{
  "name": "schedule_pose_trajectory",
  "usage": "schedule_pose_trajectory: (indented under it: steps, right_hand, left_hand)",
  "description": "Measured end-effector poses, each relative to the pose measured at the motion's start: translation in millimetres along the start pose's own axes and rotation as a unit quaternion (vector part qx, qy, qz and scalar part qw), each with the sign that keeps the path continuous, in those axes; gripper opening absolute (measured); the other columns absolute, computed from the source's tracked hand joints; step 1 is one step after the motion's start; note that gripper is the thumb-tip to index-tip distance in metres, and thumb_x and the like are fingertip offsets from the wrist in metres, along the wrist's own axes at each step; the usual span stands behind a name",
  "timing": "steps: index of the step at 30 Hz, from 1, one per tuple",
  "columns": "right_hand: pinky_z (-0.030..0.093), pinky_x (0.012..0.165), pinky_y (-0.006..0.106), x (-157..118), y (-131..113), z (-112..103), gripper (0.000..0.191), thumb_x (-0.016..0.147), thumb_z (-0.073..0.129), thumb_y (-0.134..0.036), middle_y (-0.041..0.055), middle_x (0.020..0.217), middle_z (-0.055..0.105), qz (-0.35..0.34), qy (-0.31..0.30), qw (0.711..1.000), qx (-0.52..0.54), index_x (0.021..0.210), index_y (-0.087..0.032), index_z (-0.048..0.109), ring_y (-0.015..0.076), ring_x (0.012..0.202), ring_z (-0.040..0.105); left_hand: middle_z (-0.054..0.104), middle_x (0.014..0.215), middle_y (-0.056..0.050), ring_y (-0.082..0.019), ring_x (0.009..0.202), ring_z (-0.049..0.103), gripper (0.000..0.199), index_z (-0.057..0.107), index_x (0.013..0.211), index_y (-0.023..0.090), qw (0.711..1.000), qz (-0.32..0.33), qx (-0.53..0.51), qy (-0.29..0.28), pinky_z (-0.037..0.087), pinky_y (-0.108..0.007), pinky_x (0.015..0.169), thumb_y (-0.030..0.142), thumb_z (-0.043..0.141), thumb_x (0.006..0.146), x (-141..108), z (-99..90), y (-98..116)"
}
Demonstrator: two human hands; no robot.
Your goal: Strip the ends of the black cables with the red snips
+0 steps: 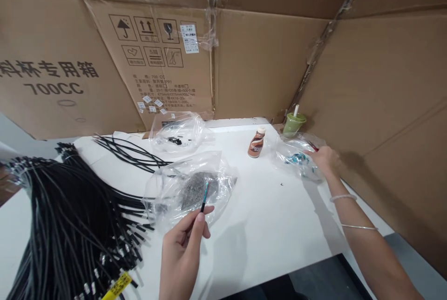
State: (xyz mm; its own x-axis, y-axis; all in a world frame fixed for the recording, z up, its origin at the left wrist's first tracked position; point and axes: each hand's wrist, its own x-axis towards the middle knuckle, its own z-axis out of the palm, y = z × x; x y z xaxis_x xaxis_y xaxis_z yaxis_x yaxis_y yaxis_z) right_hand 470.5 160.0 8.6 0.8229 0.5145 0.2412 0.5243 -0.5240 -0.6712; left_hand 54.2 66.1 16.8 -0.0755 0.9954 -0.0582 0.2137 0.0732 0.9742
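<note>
My left hand (186,248) is closed in a pinch on a thin black-and-teal stick (205,195), held upright with its teal end up. Behind the stick lies a clear plastic bag (223,169) of tiny grey pieces (193,190). At the right, my right hand (324,160) reaches over another clear bag (279,148) containing shiny teal pieces (298,159). The fingers of this hand are closed on a slim dark-red object (313,146), whose kind I cannot make out.
Bundles of black cables (70,207) cover the table's left side, with a yellow label (118,286) in front. A third bag (195,132) holds small black pieces. A brown bottle (256,142) and a green cup (294,125) stand near tall cardboard walls (258,67).
</note>
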Motion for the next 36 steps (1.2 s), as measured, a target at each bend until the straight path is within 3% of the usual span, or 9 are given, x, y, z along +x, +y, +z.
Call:
schedule_pose_trajectory:
  steps: [5, 8, 12, 14, 17, 23, 30, 33, 36]
  right_hand:
    - [0.033, 0.062, 0.037, -33.6, -12.4, 9.7, 0.036, 0.076, 0.064, -0.042, 0.0055, 0.060, 0.050, -0.054, -0.024, 0.996, 0.059, 0.052, -0.022, 0.047, 0.0247, 0.074, 0.058]
    - [0.035, 0.055, 0.031, -82.2, -35.1, 11.8, 0.036, 0.080, 0.058, -0.046, 0.0051, 0.058, 0.055, -0.115, -0.114, 0.977, 0.140, 0.058, -0.018, 0.057, 0.0174, 0.060, 0.054]
    - [0.039, 0.050, 0.024, -173.7, -75.7, -4.0, 0.033, 0.081, 0.059, -0.048, 0.0017, 0.063, 0.061, -0.207, -0.265, 0.910, 0.244, 0.071, -0.017, 0.066, 0.0130, 0.056, 0.054]
    - [0.038, 0.046, 0.021, -214.2, -93.3, -14.0, 0.015, 0.081, 0.062, -0.032, -0.0021, 0.057, 0.058, -0.280, -0.313, 0.842, 0.338, 0.080, -0.017, 0.067, 0.0101, 0.049, 0.049]
    - [0.043, 0.048, 0.020, -251.2, -111.1, -19.2, 0.021, 0.079, 0.056, -0.009, -0.0055, 0.058, 0.059, -0.353, -0.292, 0.796, 0.395, 0.094, -0.021, 0.066, 0.0083, 0.046, 0.051]
    - [0.049, 0.054, 0.024, -268.1, -120.6, -8.2, 0.053, 0.073, 0.047, 0.003, -0.0051, 0.068, 0.070, -0.442, -0.202, 0.790, 0.374, 0.115, -0.027, 0.059, 0.0115, 0.053, 0.063]
    - [0.045, 0.050, 0.022, -264.4, -126.6, -6.4, 0.030, 0.080, 0.052, -0.006, -0.0048, 0.064, 0.061, -0.298, -0.350, 0.749, 0.477, 0.100, -0.025, 0.064, 0.0114, 0.059, 0.062]
    - [0.033, 0.044, 0.021, -258.9, -132.7, -2.1, 0.006, 0.080, 0.065, -0.022, -0.0083, 0.052, 0.042, -0.192, -0.444, 0.701, 0.524, 0.085, -0.022, 0.062, 0.0066, 0.044, 0.040]
    - [0.023, 0.042, 0.021, -257.9, -135.2, 7.7, 0.020, 0.079, 0.070, -0.035, -0.0115, 0.046, 0.030, -0.130, -0.524, 0.628, 0.560, 0.083, -0.020, 0.058, 0.0051, 0.042, 0.024]
  left_hand:
    - [0.056, 0.058, 0.001, -0.008, 0.050, 0.040, 0.035, 0.072, 0.080, 0.016, 0.998, -0.024, -0.059, -0.009, 0.032, -0.018, 0.045, 0.050, 0.061, 0.079, -8.0, 4.5, 12.3]
    - [0.062, 0.063, 0.000, -0.007, 0.046, 0.040, 0.030, 0.072, 0.078, 0.017, 0.997, -0.020, -0.069, 0.009, 0.036, -0.019, 0.045, 0.045, 0.062, 0.079, -11.9, 6.5, 17.0]
    - [0.066, 0.063, 0.001, -0.007, 0.044, 0.042, 0.025, 0.075, 0.082, 0.018, 0.997, 0.008, -0.010, 0.079, 0.039, -0.019, 0.044, 0.040, 0.065, 0.077, -15.9, 8.0, 14.1]
    - [0.068, 0.064, 0.001, -0.006, 0.042, 0.043, 0.024, 0.077, 0.085, 0.019, 0.991, 0.042, 0.035, 0.122, 0.039, -0.018, 0.044, 0.039, 0.066, 0.077, -18.2, 8.1, 10.6]
    - [0.071, 0.066, 0.001, -0.006, 0.039, 0.047, 0.025, 0.078, 0.090, 0.019, 0.977, 0.106, 0.095, 0.160, 0.044, -0.019, 0.048, 0.037, 0.063, 0.080, -21.1, 5.7, 5.3]
    - [0.075, 0.073, -0.004, -0.009, 0.043, 0.055, 0.025, 0.079, 0.092, 0.017, 0.947, 0.193, 0.206, 0.151, 0.051, -0.020, 0.055, 0.031, 0.058, 0.085, -23.0, -4.5, -2.4]
    - [0.071, 0.062, 0.000, -0.007, 0.036, 0.049, 0.019, 0.078, 0.083, 0.019, 0.981, 0.149, 0.076, 0.104, 0.045, -0.018, 0.041, 0.032, 0.064, 0.080, -26.3, -1.7, 8.3]
    - [0.069, 0.061, 0.000, -0.006, 0.035, 0.046, 0.022, 0.078, 0.074, 0.020, 0.995, 0.055, -0.017, 0.085, 0.042, -0.017, 0.037, 0.036, 0.064, 0.078, -29.5, 0.6, 15.2]
    - [0.067, 0.057, 0.000, -0.005, 0.034, 0.044, 0.024, 0.078, 0.076, 0.019, 0.997, 0.012, -0.068, 0.023, 0.040, -0.015, 0.036, 0.040, 0.066, 0.078, -29.0, -1.9, 14.7]
